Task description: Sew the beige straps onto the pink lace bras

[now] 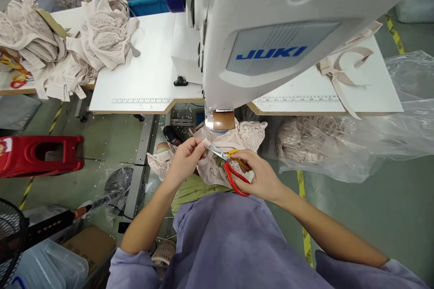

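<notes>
Lace garment [249, 133]: center of frame, bunched over the lap, just below the machine head; folds overlap, full outline can't be told.
Left hand [186, 158]: center, thumb and fingers pinched closed on a pale edge of the garment, right at the blade tips; exact bit held too small to tell.
Right hand [259, 172]: right of center, curled round the handles of the scissors [225, 156]; blades point left, their gap can't be told.
Sewing machine [271, 49]: upper center to upper right, over the white table [152, 76].
Garment pile [105, 31]: upper left, on the table.
Fabric strips [342, 70]: upper right, some hanging off the table edge.
Finger risk: tips sit next to the left fingertips; a slip while closing could nick skin.
Lace risk: loose folds lie under the blades; a deep bite could catch openwork.
Slip risk: weak pinch could let the edge slide, spoiling the cut.
</notes>
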The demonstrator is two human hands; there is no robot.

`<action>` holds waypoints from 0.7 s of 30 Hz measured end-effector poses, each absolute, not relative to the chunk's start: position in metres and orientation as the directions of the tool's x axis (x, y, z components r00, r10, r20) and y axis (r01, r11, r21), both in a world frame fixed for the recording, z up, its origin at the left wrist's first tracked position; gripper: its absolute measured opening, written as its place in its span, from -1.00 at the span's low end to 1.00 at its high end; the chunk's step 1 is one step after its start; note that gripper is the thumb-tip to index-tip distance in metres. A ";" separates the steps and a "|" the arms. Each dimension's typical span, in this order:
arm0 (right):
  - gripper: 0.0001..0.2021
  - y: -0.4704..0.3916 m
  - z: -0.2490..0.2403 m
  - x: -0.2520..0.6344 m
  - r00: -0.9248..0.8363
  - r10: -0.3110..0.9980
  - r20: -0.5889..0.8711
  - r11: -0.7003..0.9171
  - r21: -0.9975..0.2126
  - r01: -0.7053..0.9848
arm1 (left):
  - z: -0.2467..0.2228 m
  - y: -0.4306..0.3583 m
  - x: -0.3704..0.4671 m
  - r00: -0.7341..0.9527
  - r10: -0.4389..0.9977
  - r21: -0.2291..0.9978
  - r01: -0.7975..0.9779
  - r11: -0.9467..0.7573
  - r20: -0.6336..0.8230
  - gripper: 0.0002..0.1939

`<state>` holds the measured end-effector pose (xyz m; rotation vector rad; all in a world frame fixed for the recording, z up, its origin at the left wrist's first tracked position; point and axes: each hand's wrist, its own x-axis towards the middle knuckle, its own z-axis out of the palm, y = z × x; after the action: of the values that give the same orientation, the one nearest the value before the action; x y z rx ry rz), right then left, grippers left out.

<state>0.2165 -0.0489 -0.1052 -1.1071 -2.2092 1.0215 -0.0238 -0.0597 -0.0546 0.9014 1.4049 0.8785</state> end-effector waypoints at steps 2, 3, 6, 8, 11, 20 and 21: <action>-0.55 -0.046 -0.104 0.208 -0.564 0.822 0.078 0.395 -0.793 0.465 | -0.056 -0.059 -0.025 0.002 0.910 0.909 0.034 0.415 -0.415 -0.66; -0.56 -0.044 -0.103 0.205 -0.564 0.822 0.082 0.394 -0.797 0.458 | -0.056 -0.059 -0.025 0.004 0.912 0.912 0.038 0.409 -0.409 -0.67; -0.62 -0.040 -0.101 0.202 -0.574 0.816 0.070 0.380 -0.812 0.443 | -0.058 -0.059 -0.028 -0.005 0.923 0.921 0.059 0.385 -0.385 -0.72; -0.63 -0.039 -0.101 0.203 -0.574 0.818 0.031 0.350 -0.819 0.455 | -0.059 -0.059 -0.030 -0.022 0.929 0.924 0.091 0.371 -0.370 -0.75; -0.64 -0.040 -0.102 0.207 -0.558 0.829 -0.031 0.300 -0.818 0.490 | -0.058 -0.059 -0.030 -0.045 0.934 0.924 0.140 0.357 -0.354 -0.76; -0.69 -0.042 -0.110 0.238 -0.453 0.891 -0.042 0.220 -0.832 0.510 | -0.062 -0.058 -0.035 -0.175 0.961 0.936 0.243 0.254 -0.216 -0.78; -0.69 -0.036 -0.109 0.245 -0.464 0.884 -0.058 0.234 -0.804 0.546 | -0.065 -0.058 -0.038 -0.185 0.969 0.915 0.338 0.221 -0.165 -0.78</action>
<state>0.2452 -0.0359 -0.1090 -1.3134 -2.1020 1.1096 -0.0379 -0.0579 -0.0652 1.2365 1.6783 0.9723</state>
